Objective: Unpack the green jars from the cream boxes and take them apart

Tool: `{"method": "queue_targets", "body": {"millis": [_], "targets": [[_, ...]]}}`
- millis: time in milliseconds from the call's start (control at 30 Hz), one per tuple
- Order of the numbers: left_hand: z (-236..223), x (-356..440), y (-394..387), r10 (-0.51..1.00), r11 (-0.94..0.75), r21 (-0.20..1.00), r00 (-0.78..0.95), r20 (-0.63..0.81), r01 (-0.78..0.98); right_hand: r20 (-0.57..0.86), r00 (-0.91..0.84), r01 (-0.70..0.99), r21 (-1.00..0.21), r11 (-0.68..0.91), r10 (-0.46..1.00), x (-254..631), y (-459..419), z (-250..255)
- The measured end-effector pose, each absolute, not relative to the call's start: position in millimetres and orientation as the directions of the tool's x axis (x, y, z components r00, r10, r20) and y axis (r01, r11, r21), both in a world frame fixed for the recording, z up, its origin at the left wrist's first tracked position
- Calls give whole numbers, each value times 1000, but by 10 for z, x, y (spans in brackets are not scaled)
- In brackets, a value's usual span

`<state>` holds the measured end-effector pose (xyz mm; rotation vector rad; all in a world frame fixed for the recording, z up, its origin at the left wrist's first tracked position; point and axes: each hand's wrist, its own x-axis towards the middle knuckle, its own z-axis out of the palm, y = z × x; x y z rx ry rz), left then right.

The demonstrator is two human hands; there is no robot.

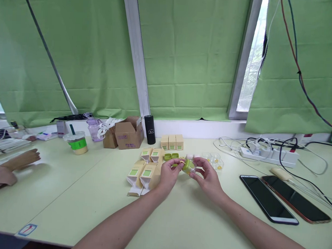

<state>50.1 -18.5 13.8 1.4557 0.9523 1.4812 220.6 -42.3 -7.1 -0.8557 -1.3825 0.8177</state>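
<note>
In front of me my right hand [207, 177] grips a small clear container with a green top [188, 166], held tilted just above the table. My left hand [169, 175] meets it from the other side; its thumb and forefinger pinch a small orange piece [182, 162] against the green top. Whether that piece is fixed to the container I cannot tell. Just behind the hands lie green square caps [171, 156] and several clear containers with yellow bits inside [215, 160]. Open cream cartons with green labels [147, 173] lie beside my left hand.
Closed cream boxes [172, 142], a black tumbler [149, 129] and a cardboard box [129, 133] stand at the back. Two phones [268, 198] and a power strip [269, 156] with cables are on the right. A drink cup [77, 142] and another person's hand [23, 160] are on the left.
</note>
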Motion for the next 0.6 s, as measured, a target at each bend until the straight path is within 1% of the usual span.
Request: {"method": "queue_targets", "body": {"millis": [100,233,333,433,600], "targets": [[124,507,-230,904,-427,902,30,426,65,490,-15,84,-868,490,871,2207,-453,-63],[118,506,-308,843,-534,809,74,533,247,505,-35,184,-845,503,862,2207,-485,-52],[136,496,-347,821,-562,754,114,560,340,509,-33,208,-838,504,860,2209,-485,-46],[155,486,-365,813,-567,727,123,568,387,502,-34,200,-843,498,864,2210,-480,-40],[169,490,-394,773,-609,695,89,628,383,524,-38,197,-831,521,851,2207,-488,-18]]}}
